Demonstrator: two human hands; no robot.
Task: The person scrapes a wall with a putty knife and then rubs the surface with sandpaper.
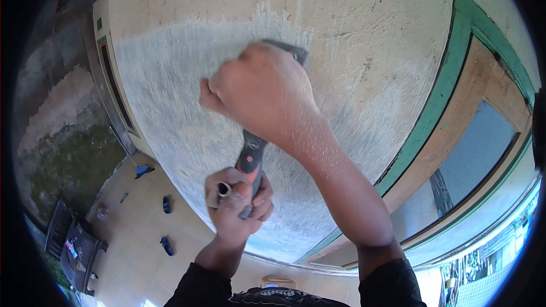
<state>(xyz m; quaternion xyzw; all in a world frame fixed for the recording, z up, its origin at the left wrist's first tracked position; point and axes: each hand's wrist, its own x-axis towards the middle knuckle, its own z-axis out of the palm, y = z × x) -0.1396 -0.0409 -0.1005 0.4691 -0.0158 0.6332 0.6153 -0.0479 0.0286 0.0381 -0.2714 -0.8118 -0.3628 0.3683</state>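
A scraper (251, 156) with a black and red handle is pressed up against a painted wall (352, 34). My left hand (239, 202) is wrapped round the lower end of its handle; a small round, ring-like thing shows at the fingers. Higher up, my right hand (264, 88) is closed over the scraper near its head, slightly blurred, with pale dust on the wrist and forearm. The dark blade (300, 54) peeks out above the right knuckles, close against the wall. Around both hands the wall is scraped to a whitish grey, with cream paint above and to the right.
A green-framed wooden door (483, 74) with a glass pane stands on the right. Down on the tiled floor (133, 250) at the left lie a sandal (166, 204), another sandal (166, 245) and a blue broom (143, 170). A dark wooden bench (74, 244) is at lower left.
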